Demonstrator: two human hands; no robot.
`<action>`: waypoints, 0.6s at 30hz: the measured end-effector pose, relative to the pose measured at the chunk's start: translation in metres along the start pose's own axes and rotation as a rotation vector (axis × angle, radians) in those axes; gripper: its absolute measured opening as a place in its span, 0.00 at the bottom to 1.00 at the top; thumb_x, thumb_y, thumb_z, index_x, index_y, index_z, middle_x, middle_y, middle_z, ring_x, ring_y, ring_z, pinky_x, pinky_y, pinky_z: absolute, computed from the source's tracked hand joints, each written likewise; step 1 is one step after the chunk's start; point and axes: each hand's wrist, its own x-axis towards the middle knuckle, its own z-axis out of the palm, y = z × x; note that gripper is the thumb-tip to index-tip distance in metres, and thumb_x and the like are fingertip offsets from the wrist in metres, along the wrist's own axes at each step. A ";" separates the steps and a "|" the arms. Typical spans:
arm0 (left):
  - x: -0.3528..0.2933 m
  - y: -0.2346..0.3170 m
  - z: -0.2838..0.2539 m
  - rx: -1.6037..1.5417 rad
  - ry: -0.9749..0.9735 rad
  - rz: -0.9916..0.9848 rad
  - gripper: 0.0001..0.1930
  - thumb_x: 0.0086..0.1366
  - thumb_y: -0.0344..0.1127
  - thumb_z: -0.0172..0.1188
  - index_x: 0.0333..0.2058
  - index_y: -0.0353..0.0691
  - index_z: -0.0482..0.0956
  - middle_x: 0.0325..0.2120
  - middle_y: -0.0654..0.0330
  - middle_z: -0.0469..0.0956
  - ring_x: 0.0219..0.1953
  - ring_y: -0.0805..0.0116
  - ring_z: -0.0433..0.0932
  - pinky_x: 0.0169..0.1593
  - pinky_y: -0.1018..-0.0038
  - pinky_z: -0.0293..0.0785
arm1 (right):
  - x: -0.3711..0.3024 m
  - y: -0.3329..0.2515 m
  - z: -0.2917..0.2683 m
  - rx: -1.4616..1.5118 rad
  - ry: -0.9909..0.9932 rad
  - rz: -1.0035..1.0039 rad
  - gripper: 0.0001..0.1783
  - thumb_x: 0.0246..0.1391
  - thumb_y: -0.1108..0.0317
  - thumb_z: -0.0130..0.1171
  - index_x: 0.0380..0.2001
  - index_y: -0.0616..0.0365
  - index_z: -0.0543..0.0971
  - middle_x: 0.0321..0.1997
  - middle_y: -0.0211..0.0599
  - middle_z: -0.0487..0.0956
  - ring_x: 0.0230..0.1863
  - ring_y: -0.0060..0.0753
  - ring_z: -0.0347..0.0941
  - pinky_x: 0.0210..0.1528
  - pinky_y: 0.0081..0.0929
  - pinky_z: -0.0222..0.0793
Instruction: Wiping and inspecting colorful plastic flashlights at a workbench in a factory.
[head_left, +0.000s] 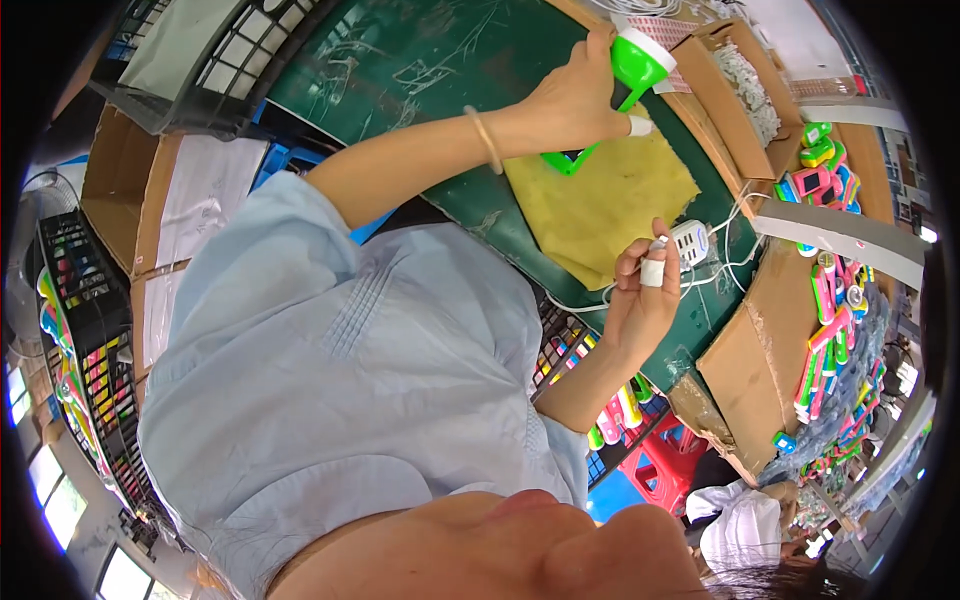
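My left hand (575, 105) is closed around a green flashlight (637, 68) with a wide white-rimmed head. The head sticks out past the fingers, and the green tail end shows below the palm over a yellow cloth (610, 200). White wrapping covers the left thumb tip. My right hand (645, 290), with a white-wrapped finger, pinches a small whitish piece (660, 242) that looks like a cable's plug; the fingers partly hide it. Close beside that hand lies a white multi-port USB charger (690, 243) with white cables (722, 262) running from it.
The green tabletop (400, 70) carries the cloth. At its far edge stands a cardboard box (775, 150) of small white parts. Colourful flashlights (825, 340) are heaped beyond a cardboard sheet (760, 330). Black crates (205, 75) stand at left, a red stool (665, 465) below right. Another person (740, 525) sits nearby.
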 end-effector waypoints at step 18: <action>-0.050 0.024 -0.017 -0.925 -0.447 -0.361 0.21 0.61 0.48 0.53 0.43 0.35 0.69 0.33 0.59 0.72 0.34 0.74 0.72 0.39 0.77 0.70 | 0.014 -0.015 0.054 -1.345 -0.301 -0.875 0.10 0.35 0.80 0.59 0.27 0.62 0.74 0.26 0.39 0.71 0.28 0.42 0.66 0.29 0.32 0.62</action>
